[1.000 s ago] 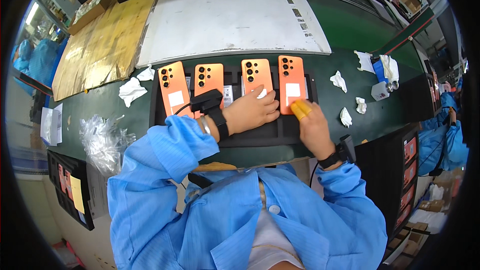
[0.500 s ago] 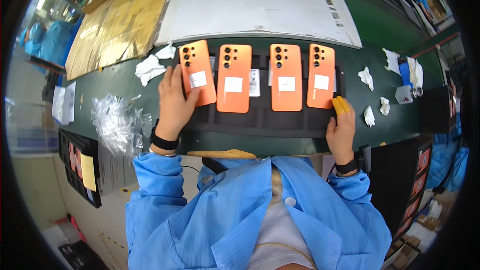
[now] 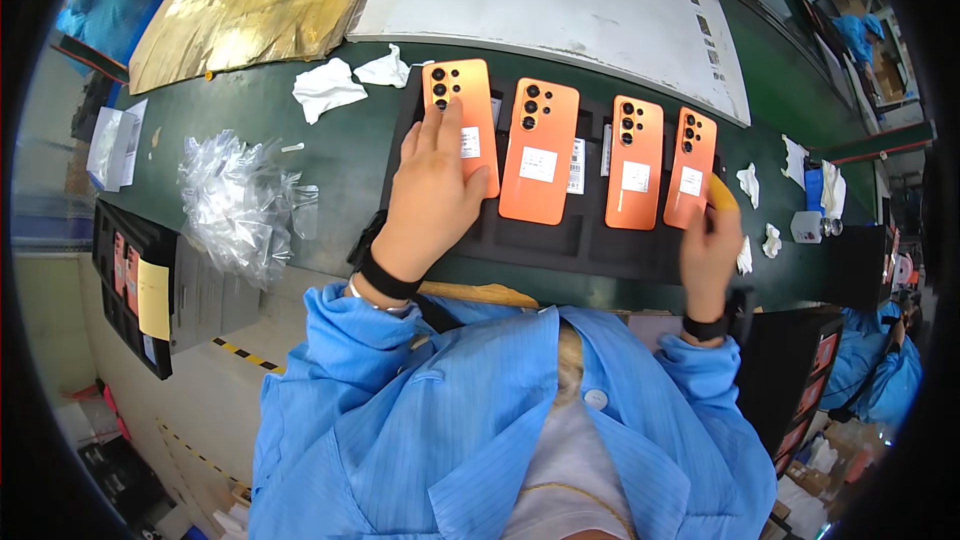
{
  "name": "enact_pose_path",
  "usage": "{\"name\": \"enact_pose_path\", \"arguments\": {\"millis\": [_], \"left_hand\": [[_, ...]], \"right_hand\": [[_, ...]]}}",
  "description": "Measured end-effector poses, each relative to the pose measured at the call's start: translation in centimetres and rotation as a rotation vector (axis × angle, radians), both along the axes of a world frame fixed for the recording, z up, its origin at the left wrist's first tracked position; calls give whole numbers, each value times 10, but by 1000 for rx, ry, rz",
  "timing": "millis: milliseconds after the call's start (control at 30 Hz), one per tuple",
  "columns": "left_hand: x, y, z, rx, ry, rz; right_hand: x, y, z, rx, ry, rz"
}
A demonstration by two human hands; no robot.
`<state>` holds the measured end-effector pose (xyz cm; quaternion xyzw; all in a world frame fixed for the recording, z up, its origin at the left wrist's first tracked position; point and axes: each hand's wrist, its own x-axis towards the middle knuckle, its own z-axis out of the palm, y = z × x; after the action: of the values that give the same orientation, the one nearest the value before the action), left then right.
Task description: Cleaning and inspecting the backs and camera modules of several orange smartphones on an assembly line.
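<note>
Left hand: my left hand (image 3: 432,195) lay flat and spread, fingers (image 3: 452,130) resting on the lower part of the first phone (image 3: 462,115), not closed around it.
Right hand: my right hand (image 3: 712,240) was loosely curled at the tray's right end, holding a small yellow piece (image 3: 722,192) just beside the fourth phone (image 3: 692,166); I could not tell whether it touched that phone.
Phones: four orange phones lay back-up in a row, camera ends away from me, each with a white sticker; the second phone (image 3: 540,150) and third phone (image 3: 636,161) lay untouched between the other two.
Tray: the black tray (image 3: 560,250) held all four phones side by side and sat on the green surface (image 3: 330,150), close to my body.
Wipes: two crumpled white wipes (image 3: 326,88) lay left of the tray, with more white scraps (image 3: 748,180) at the right end.
Plastic: a heap of clear plastic wrap (image 3: 240,205) sat well left of my left hand.
Sheets: a gold sheet (image 3: 255,0) and a white board (image 3: 560,0) lay beyond the tray.
Clothing: I wore a blue smock with a black wrist strap (image 3: 385,278) on the left wrist.
</note>
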<state>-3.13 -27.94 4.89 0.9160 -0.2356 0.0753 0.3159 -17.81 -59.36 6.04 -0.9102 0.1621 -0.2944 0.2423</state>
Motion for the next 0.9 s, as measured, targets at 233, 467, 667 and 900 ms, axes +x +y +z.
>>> {"name": "enact_pose_path", "arguments": {"millis": [233, 467, 667, 900], "left_hand": [[3, -37, -8, 247, -50, 149], [11, -36, -4, 217, -25, 180], [19, -39, -3, 284, 25, 182], [24, -29, -5, 43, 7, 196]], "right_hand": [[104, 146, -25, -168, 164, 302], [113, 149, -38, -222, 270, 264], [119, 151, -37, -173, 401, 277], [123, 143, -33, -24, 266, 243]]}}
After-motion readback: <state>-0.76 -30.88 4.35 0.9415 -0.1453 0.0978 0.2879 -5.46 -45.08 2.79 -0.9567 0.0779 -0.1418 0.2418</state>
